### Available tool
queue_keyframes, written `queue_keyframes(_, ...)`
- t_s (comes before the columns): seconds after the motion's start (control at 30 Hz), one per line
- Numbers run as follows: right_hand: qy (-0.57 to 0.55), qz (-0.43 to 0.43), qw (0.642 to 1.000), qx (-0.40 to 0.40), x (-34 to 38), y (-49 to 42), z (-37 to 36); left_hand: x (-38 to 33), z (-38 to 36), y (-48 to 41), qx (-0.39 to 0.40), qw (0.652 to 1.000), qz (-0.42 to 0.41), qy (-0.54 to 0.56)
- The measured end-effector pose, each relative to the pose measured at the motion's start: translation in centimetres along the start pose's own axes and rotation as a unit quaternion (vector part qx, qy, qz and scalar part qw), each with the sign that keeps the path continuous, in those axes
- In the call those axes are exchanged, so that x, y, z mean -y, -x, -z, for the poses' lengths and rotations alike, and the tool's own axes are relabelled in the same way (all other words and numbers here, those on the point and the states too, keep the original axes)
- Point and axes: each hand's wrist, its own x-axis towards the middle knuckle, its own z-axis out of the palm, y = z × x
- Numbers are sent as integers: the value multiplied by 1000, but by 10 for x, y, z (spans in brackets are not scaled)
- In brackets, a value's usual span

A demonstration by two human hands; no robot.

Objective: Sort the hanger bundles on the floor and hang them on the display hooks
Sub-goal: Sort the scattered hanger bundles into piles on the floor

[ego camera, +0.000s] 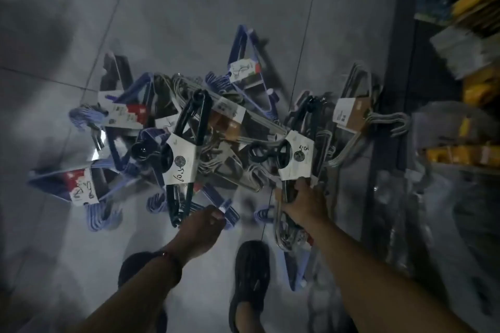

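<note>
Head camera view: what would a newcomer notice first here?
A tangled pile of hanger bundles in blue, dark and grey sprawls across the grey tiled floor mid-frame. The left hand grips a blue bundle at the pile's near edge, while the right hand grips a white-labelled bundle beside the stocked shelves on the right.

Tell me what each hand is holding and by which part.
The left hand pinches a blue hanger bundle at its near corner. The right hand grips a dark hanger bundle around its bars, just below the white label.
</note>
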Motion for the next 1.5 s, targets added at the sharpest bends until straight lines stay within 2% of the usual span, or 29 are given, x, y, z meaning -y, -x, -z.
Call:
queue_keyframes(0.1, 39, -18, 999, 17, -2, -13, -32, 18, -20, -5, 34, 998, 18, 43)
queue_keyframes(0.23, -38, -40, 998, -9, -18, -17, -46, 35, -43, 2, 72, 993, 48, 75)
queue_keyframes(0.3, -39, -31, 999, -23, -24, -10, -36, 34, -47, 9, 61, 992, 50, 97)
queue_keyframes(0.43, -67, -2, 991, -119, -24, 19, -2, 23, -46, 18, 42, 987, 59, 145)
queue_keyframes(0.63, -173, 63, 971, -154, -5, 79, 38, -20, -14, 30, -4, 968, 28, 250)
queue_keyframes(0.77, -281, 106, 952, -58, 44, 130, 56, -47, 23, 44, -30, 917, 1, 399)
queue_keyframes(0.87, -351, 131, 925, 62, 91, 160, 65, -52, 58, 53, 39, 840, -25, 540)
queue_keyframes(0.93, -377, 164, 902, 131, 119, 175, 61, -45, 80, 61, 90, 804, -82, 582)
queue_keyframes(1.0, -378, 188, 891, 168, 145, 188, 50, -28, 98, 70, 92, 771, -120, 619)
queue_keyframes(1.1, -354, 213, 893, 179, 180, 197, 15, 11, 114, 74, 26, 759, -135, 636)
queue_keyframes(1.27, -305, 244, 895, 216, 232, 214, -64, 107, 127, 80, -126, 735, -106, 657)
queue_keyframes(1.4, -228, 217, 922, 226, 268, 226, -134, 201, 139, 91, -322, 733, 55, 597)
queue_keyframes(1.5, -185, 165, 942, 225, 295, 227, -186, 280, 142, 94, -394, 750, 161, 506)
